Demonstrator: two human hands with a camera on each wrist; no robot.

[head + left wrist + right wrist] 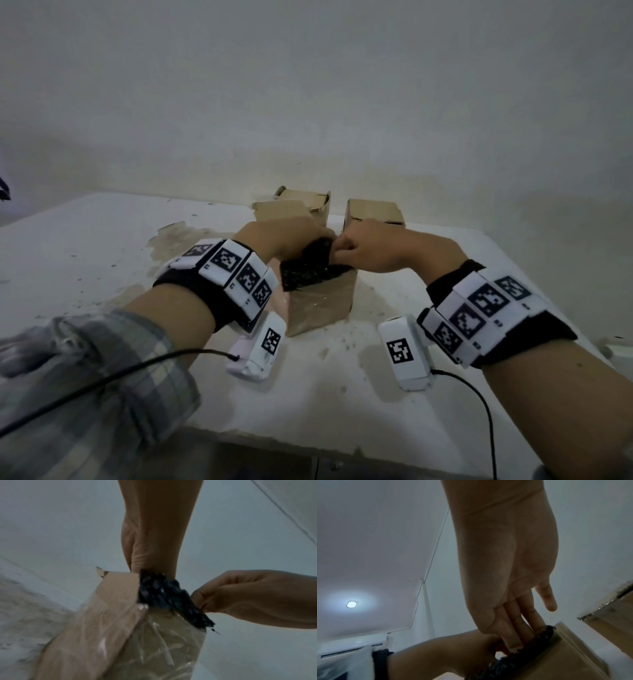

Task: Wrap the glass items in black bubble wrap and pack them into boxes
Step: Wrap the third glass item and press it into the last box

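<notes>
- Head view: near box (pixel 322 301) at table (pixel 85 260) centre, black bubble wrap (pixel 310 270) sticking out of its top; two more boxes (pixel 373 212) at 12 o'clock, by the wall.
- Left hand (pixel 284 240) on the wrap at 10 o'clock, fingers hidden here; left wrist view shows them reaching down into the box beside the wrap, grip unclear.
- Right hand (pixel 370 250) at 2 o'clock, curled; left wrist view shows it pinching the wrap edge (pixel 193 609).
- Right wrist view: fingers (pixel 517 631) pressed together on the wrap, little finger free.
- Only wrist views show clear tape (pixel 159 649) on the box; the glass item can't be seen.
</notes>
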